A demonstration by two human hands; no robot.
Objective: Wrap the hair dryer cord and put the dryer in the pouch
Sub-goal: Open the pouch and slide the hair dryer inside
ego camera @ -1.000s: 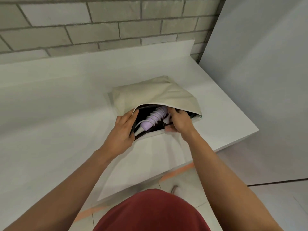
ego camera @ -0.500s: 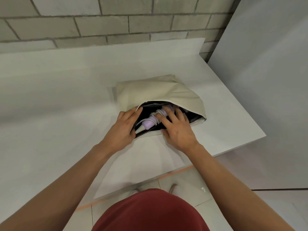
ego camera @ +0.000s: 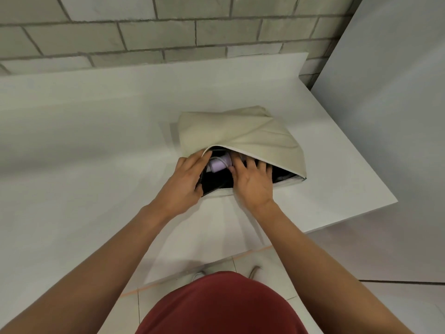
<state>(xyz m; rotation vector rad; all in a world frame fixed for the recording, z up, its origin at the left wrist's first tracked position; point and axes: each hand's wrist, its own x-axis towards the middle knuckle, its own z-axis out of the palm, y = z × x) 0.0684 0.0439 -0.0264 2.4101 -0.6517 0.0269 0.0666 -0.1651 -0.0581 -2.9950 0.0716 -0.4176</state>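
Pinching open the beige fabric pouch (ego camera: pixel 240 133) at 9 o'clock with my left hand (ego camera: pixel 184 183), I am nudging the cord-wrapped lilac hair dryer (ego camera: pixel 219 164), inside it, toward 12 o'clock with my flat-fingered right hand (ego camera: pixel 252 183), gently lest coils loosen.

Ahead of me I see a wall of grey blocks (ego camera: pixel 168 32) with dark joints. Against it stands a white counter (ego camera: pixel 84 153) with a low white upstand (ego camera: pixel 168 68) along its back edge. To my right a plain pale panel (ego camera: pixel 397 116) stands just beside the counter's end, and below I make out pale floor tiles (ego camera: pixel 409 309) crossed by a thin orange line (ego camera: pixel 255 251); the light is soft and even.
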